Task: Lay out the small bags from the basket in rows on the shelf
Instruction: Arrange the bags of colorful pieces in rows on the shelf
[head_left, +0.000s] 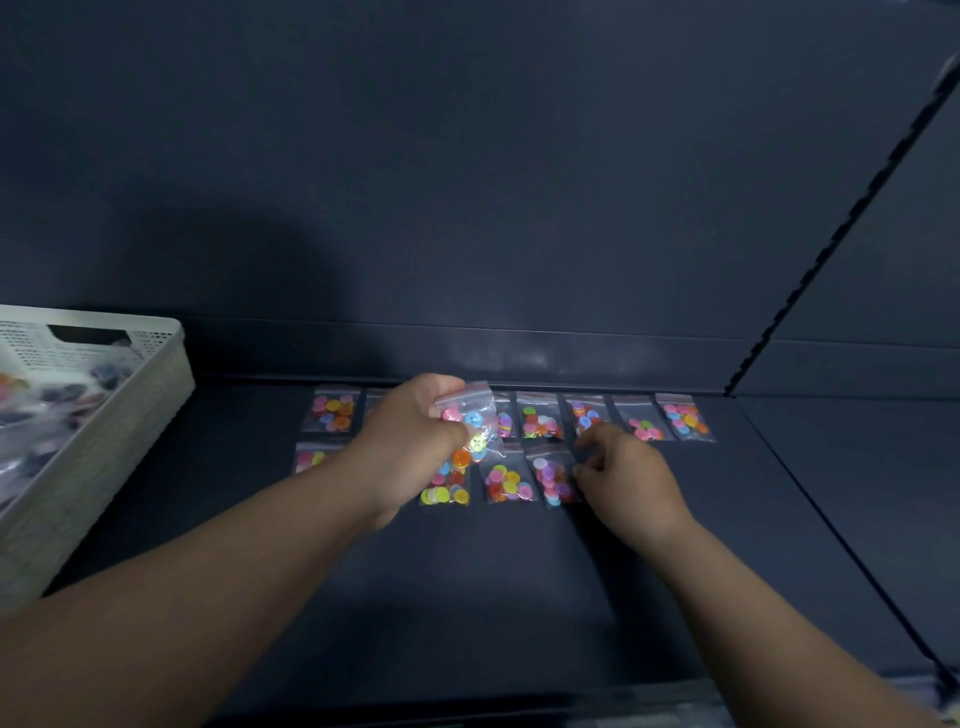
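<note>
Head view: a small bunch of clear bags (471, 422) of coloured buttons sits gripped in the left hand (413, 441), fingers and thumb curled round its near side. The bunch sticks out to the right of the fist and hangs above the front row (506, 482), over that row's left part. The right hand (626, 470) is low at the row's right end, fingers curled, tips touching the right edge of the end bag (551, 478). Whether they pinch that bag or only touch it cannot be told through the blur. The end bag lies flat on the shelf (467, 597), just beside its neighbour. Behind, the back row (644, 423) runs along the shelf's rear wall, partly hidden by the left hand. A white basket (140, 410) stands at the far left of the shelf, with more bags blurred inside.
</note>
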